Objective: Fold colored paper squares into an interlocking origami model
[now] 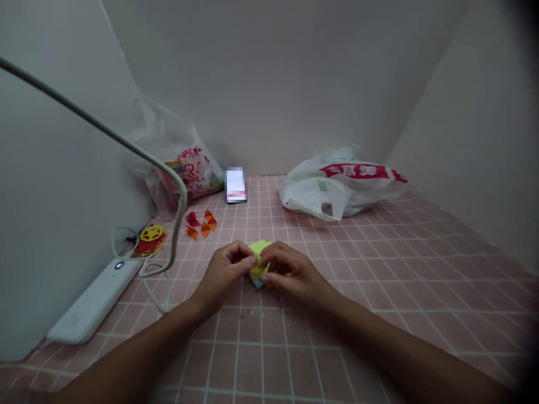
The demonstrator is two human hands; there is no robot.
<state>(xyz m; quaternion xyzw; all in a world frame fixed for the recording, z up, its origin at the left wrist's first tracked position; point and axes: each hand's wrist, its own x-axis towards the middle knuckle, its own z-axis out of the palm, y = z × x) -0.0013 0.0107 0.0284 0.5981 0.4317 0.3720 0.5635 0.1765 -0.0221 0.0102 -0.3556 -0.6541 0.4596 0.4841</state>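
Note:
Between my hands is a small piece of yellow paper [257, 271], pinched from both sides. My left hand [229, 272] grips its left edge with thumb and forefinger. On the other side, the fingers of my right hand [292, 274] are closed on the same paper. Beneath and behind it lies more yellow-green paper [260, 246], and a bit of blue paper [257, 283] peeks out below. My fingertips hide part of the folds. Several small folded orange paper pieces [205, 229] and a red one [192, 219] rest farther back on the left.
A white power strip [96, 300] with a looping cable lies at the left, beside yellow and red cut-out shapes [151, 238]. A phone [236, 185] leans at the back wall between two plastic bags [189, 168]. A grey lamp arm [105, 130] crosses the upper left above the pink checked cloth [357, 342].

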